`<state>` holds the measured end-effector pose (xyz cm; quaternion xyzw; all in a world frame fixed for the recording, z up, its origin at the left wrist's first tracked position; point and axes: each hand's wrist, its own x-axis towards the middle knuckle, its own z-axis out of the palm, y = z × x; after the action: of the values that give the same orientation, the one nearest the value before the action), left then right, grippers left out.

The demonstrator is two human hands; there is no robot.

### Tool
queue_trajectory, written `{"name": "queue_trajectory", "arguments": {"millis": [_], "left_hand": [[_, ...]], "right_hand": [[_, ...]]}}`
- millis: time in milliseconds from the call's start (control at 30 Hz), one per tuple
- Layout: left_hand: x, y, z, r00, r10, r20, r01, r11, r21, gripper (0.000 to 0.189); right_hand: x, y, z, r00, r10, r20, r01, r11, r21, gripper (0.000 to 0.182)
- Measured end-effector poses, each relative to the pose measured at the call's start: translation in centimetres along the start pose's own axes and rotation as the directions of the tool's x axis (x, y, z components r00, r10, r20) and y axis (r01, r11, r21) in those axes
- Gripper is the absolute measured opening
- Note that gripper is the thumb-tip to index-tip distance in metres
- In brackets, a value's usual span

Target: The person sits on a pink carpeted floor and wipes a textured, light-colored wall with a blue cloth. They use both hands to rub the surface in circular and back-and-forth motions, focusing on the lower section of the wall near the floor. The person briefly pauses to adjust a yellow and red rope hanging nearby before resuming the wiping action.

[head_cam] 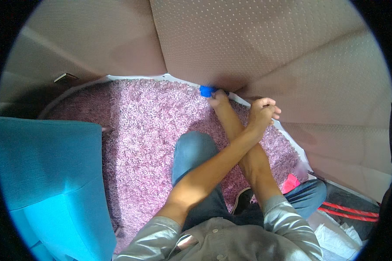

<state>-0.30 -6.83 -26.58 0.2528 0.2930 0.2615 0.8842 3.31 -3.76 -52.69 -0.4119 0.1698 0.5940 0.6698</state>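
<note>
My forearms cross in front of me, the left over the right. My right hand, blurred, grips a small bright blue object at the carpet's edge, against the foot of the wall. Whether the blue object is a cloth or a sponge cannot be told. My left hand hovers to the right with loosely bent, parted fingers and nothing visible in it. Beneath both hands run the pink-purple shaggy carpet and its white edging strip.
Dotted grey-brown panels curve around the carpet. At the left stands a teal upholstered seat. A bright pink piece lies by my knee. Red bands and crumpled white material are at lower right.
</note>
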Motion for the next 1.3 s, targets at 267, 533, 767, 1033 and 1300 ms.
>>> {"name": "queue_trajectory", "arguments": {"millis": [267, 533, 767, 1033, 1300], "left_hand": [[2.1, -1.3, -3.1, 0.949, 0.286, -0.132, -0.260, 0.947, 0.186, 0.018], [4.9, -3.4, -4.3, 0.854, 0.378, -0.358, -0.296, 0.918, 0.265, 0.014], [5.1, -1.8, -7.4, 0.745, 0.532, -0.402, -0.383, 0.835, 0.395, 0.020], [-2.5, 3.9, -11.6, 0.737, 0.569, -0.365, -0.366, 0.790, 0.493, 0.016], [-15.6, 11.7, -17.1, 0.342, 0.764, -0.547, -0.293, 0.640, 0.710, 0.013]], "right_hand": [[-12.0, -7.0, -2.4, 0.994, 0.103, 0.036, -0.086, 0.943, -0.322, 0.017], [-9.1, -12.9, -13.0, 0.991, -0.129, -0.028, 0.117, 0.957, -0.265, 0.016], [-3.9, -2.4, -3.2, 0.987, -0.077, -0.138, 0.082, 0.996, 0.036, 0.018], [6.6, 5.9, 7.4, 0.692, -0.202, -0.693, 0.168, 0.979, -0.117, 0.024], [6.1, 16.7, 22.4, 0.753, -0.240, -0.613, 0.010, 0.935, -0.355, 0.030]]}}
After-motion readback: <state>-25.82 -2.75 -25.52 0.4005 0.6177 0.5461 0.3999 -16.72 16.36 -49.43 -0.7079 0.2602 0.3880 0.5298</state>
